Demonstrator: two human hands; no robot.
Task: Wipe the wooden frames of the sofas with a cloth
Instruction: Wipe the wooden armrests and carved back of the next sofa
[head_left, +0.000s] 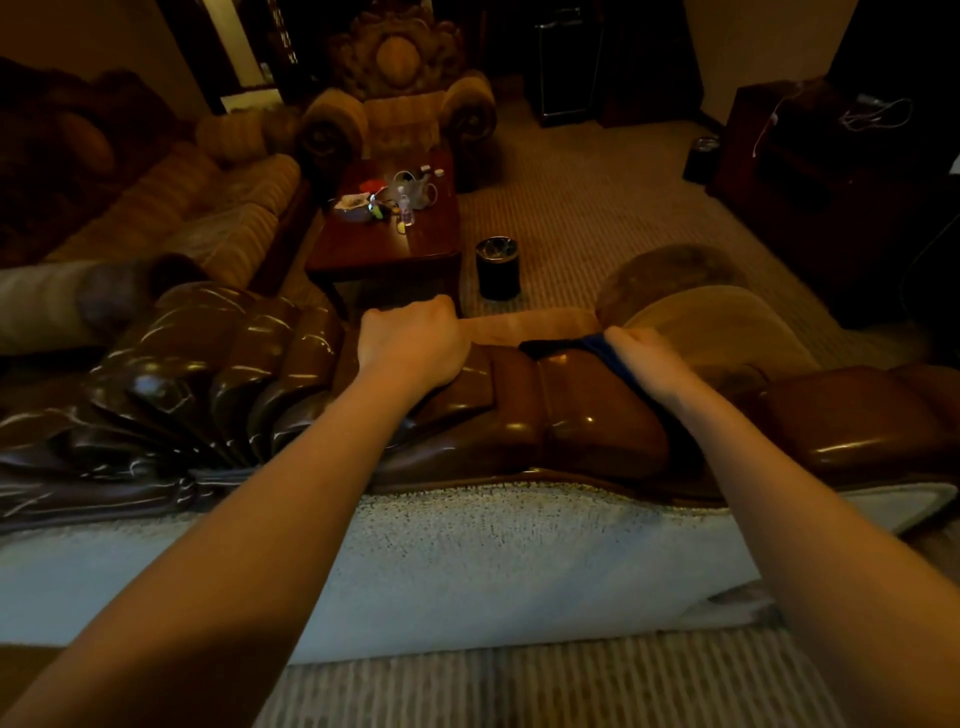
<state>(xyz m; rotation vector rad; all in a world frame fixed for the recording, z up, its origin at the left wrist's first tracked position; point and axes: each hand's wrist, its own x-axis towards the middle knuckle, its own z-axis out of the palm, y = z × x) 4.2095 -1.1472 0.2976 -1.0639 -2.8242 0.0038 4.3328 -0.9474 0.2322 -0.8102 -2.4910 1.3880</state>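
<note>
1. The left hand reaches over the carved wooden frame along the top of the sofa back, fingers curled over its far edge; whether they hold anything is hidden.
2. The right hand grips a dark blue cloth lying on the same frame.
3. Beyond stand a coffee table and a black bin.

Fingers of the left hand curled out of sight over the far side of the carved wooden frame. Dark blue cloth mostly covered by the right hand, itself motion-blurred. Small clutter on the coffee table too tiny to identify. Sofa back cut off at both edges.
</note>
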